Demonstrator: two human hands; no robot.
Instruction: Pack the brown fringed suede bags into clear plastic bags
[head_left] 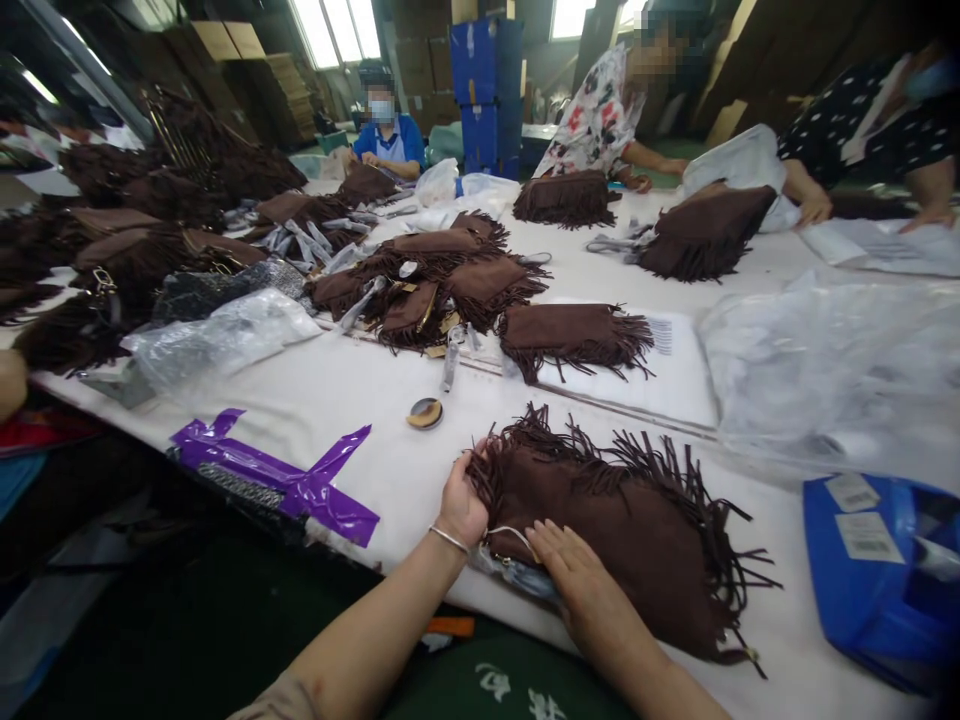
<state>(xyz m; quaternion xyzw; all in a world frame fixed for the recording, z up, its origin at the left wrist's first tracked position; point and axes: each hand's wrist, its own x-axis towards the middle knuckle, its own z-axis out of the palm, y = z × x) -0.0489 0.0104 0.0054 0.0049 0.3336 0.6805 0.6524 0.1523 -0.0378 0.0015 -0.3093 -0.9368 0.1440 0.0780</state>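
Observation:
A dark brown fringed bag (600, 530) lies on the table right in front of me, its fringe spread along the far and right edges. My left hand (463, 505) grips its left end, with the fingertips partly hidden in the fringe. Flat on the near edge of the bag rests my right hand (566, 565), fingers stretched out. Between the hands a pale loop of cord (511, 532) and some clear plastic show at the bag's edge. Just beyond my left hand sits a small round dish (425, 413) with something tan in it.
Another fringed bag (577, 330) lies on white sheets ahead, with more bags piled to the left. Clear plastic bags (840, 360) and a blue container (862, 570) are at right. Purple tape (277, 480) marks the near-left table edge. Several people work across the table.

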